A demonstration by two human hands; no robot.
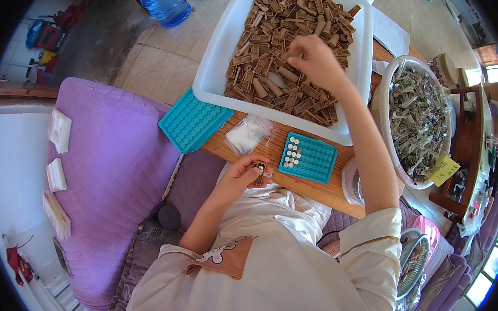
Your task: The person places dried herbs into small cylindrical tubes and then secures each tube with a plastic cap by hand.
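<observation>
My left hand (237, 180) is closed around a small brown plastic casing (258, 174) with shiny bits inside, held near my lap. My right hand (318, 61) reaches over a big white bin (210, 62) heaped with brown plastic casings (273, 34). Its fingers are curled together just above the heap; whatever is between them is hidden. Near my left hand, a teal tray (320, 160) with round hollows carries several white and silvery button-like discs (292, 152) along its left side. A clear plastic bag (247, 135) with pale contents lies beside that tray.
Stacked teal trays (191, 123) sit at the left of the wooden table (301, 188). To the right stands a round tub (387, 101) full of wrapped metallic parts, with a yellow note (443, 169) on its rim. A purple padded seat (106, 164) and blue water bottles (166, 3) are at left.
</observation>
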